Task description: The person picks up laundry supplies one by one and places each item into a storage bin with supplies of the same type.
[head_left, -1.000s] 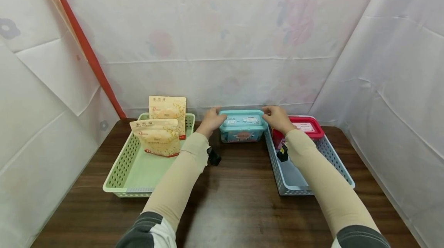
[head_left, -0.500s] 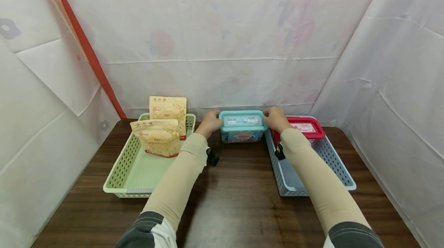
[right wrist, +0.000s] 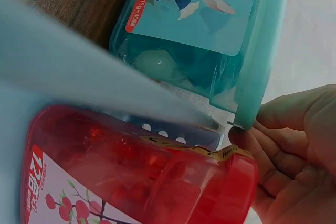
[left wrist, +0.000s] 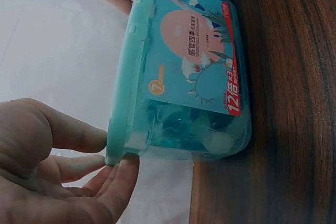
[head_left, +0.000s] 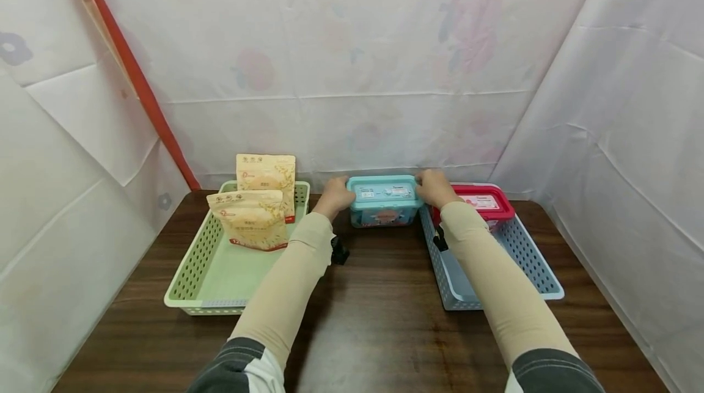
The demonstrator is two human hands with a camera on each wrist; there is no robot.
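A teal laundry pod tub (head_left: 385,202) with a lid stands on the table by the back cloth. My left hand (head_left: 334,196) pinches the left end of its lid; in the left wrist view the thumb and fingers (left wrist: 123,179) lie on either side of the lid's rim. At the opposite end my right hand (head_left: 433,188) pinches the rim, its thumb (right wrist: 286,109) and a finger meeting the lid's edge. Just under the right hand, a red-lidded pod tub (head_left: 486,202) sits in the blue basket (head_left: 530,252), partly hidden by hand and sleeve.
To the left, a green basket (head_left: 231,277) holds a front yellow pouch (head_left: 250,219) and a rear yellow pouch (head_left: 269,173), both upright. The blue basket's near wall stands close beside the teal tub. White cloth (head_left: 352,75) rises behind the dark wooden table (head_left: 385,319).
My right forearm has swung inward and the right fingers have curled in at the lid's end. The left fingers have drawn down to the rim. The teal tub stays put.
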